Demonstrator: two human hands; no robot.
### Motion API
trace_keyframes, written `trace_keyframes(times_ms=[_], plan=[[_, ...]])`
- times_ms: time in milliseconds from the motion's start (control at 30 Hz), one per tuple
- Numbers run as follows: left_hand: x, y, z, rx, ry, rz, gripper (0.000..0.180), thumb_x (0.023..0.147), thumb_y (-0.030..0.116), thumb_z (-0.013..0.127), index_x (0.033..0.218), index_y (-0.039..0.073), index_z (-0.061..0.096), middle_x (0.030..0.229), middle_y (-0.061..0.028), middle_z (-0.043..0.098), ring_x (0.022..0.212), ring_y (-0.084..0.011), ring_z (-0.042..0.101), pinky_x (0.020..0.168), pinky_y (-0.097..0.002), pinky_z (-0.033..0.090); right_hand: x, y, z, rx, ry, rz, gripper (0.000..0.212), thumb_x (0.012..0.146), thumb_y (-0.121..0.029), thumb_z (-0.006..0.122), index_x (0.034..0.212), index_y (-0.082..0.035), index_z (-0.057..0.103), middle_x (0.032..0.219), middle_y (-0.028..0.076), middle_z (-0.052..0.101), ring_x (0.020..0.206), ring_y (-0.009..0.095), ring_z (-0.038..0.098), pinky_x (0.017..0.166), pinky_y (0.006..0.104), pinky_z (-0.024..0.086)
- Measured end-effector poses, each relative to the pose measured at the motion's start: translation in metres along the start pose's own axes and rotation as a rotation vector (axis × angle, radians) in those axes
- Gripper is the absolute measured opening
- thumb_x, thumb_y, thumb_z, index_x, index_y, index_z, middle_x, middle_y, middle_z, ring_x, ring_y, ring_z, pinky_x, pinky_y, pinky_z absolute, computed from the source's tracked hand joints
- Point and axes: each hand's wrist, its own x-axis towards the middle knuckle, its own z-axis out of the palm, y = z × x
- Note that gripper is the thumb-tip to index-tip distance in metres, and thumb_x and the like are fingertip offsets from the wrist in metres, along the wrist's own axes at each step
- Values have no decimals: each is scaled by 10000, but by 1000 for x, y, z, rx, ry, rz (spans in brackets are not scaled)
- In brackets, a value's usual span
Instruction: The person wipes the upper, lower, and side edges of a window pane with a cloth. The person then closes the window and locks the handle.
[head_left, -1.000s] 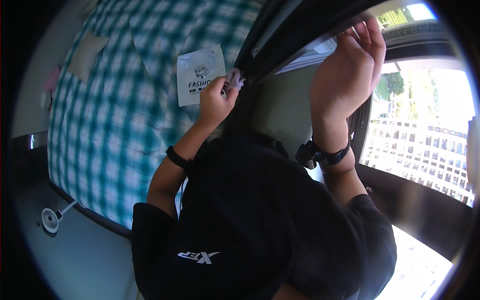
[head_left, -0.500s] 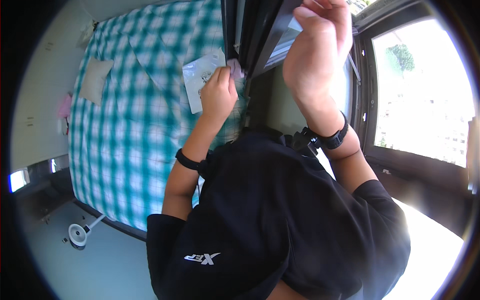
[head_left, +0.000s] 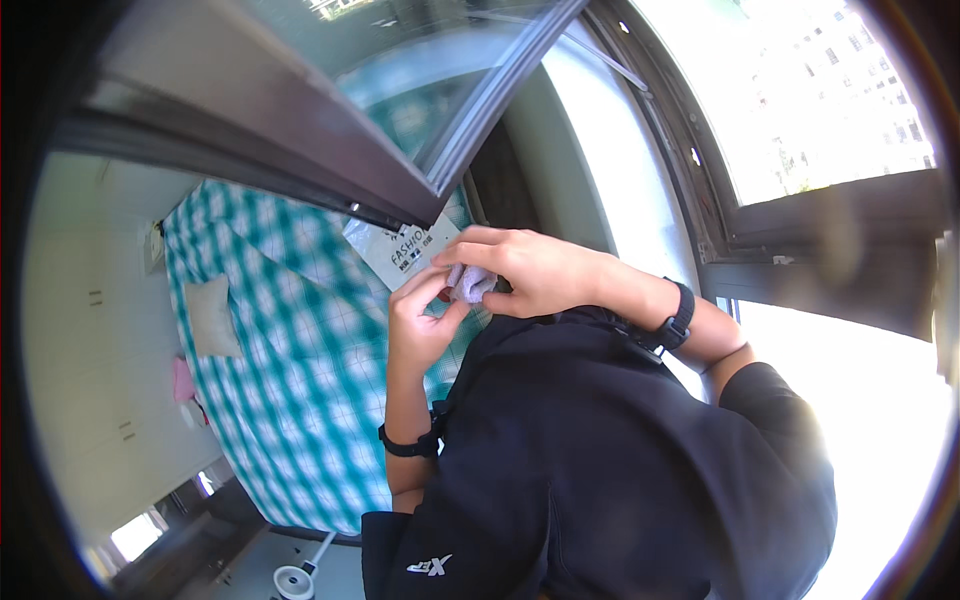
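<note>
A crumpled pale lilac cloth (head_left: 472,284) is bunched between my two hands in front of my chest. My left hand (head_left: 423,316) pinches it from the left, thumb and fingers closed on its edge. From the right, my right hand (head_left: 520,268) curls over the same cloth, fingertips meeting those of the left. Just beyond the hands, a white printed plastic bag (head_left: 385,250) lies on the bed. A dark-framed window sash (head_left: 330,165) stands swung inward above and beyond my hands, its lower corner close to the bag.
A bed with a green and white checked cover (head_left: 290,350) spreads to the left, with a beige pillow (head_left: 212,318) on it. The dark window frame (head_left: 690,170) runs along the right. A white round-headed stand (head_left: 296,580) is on the floor at lower left.
My right hand has come down from high by the window and now grips the cloth along with my left. The view has turned, and the sash now crosses the upper left.
</note>
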Motion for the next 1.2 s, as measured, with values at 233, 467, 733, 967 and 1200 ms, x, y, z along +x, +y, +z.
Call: trace_keyframes(times_ms=[233, 467, 733, 967, 1200], plan=[[4, -15, -6, 22, 432, 120, 359, 755, -42, 776, 994, 23, 515, 927, -62, 546, 808, -123, 546, 708, -249, 488, -20, 57, 3, 568, 173, 482, 414, 845, -148, 768, 1186, -1, 586, 963, 91, 674, 851, 154, 660, 711, 301, 565], [82, 5, -72, -23, 642, 385, 771, 767, 202, 804, 1324, -20, 320, 1212, -133, 481, 1010, -205, 516, 867, -328, 460, 19, 170, -10, 1034, 1042, 1003, 333, 897, -186, 606, 1158, 13, 552, 1069, 136, 632, 954, 244, 657, 808, 357, 585], [135, 26, -45, 182, 704, 643, 812, 781, 176, 734, 1374, -53, 228, 1310, -235, 407, 1215, -305, 471, 1057, -443, 435, 83, 181, -58, 1452, 1363, 633, 310, 976, -322, 495, 1086, -47, 587, 1000, 119, 644, 1003, 257, 602, 993, 476, 432], [143, 11, -41, 126, 755, 629, 915, 749, 204, 690, 1434, -81, 155, 1312, -277, 418, 1138, -335, 551, 958, -437, 511, 87, 193, -16, 1441, 1280, 591, 381, 1068, -337, 321, 1055, -67, 590, 1015, 87, 646, 998, 242, 592, 955, 477, 441], [145, 10, -45, 156, 782, 659, 795, 769, 195, 702, 1376, -73, 264, 1241, -260, 490, 1055, -310, 608, 898, -408, 555, 70, 129, 20, 1661, 1007, 705, 386, 1073, -310, 301, 1122, -44, 575, 1109, 102, 645, 1026, 239, 605, 980, 462, 466]])
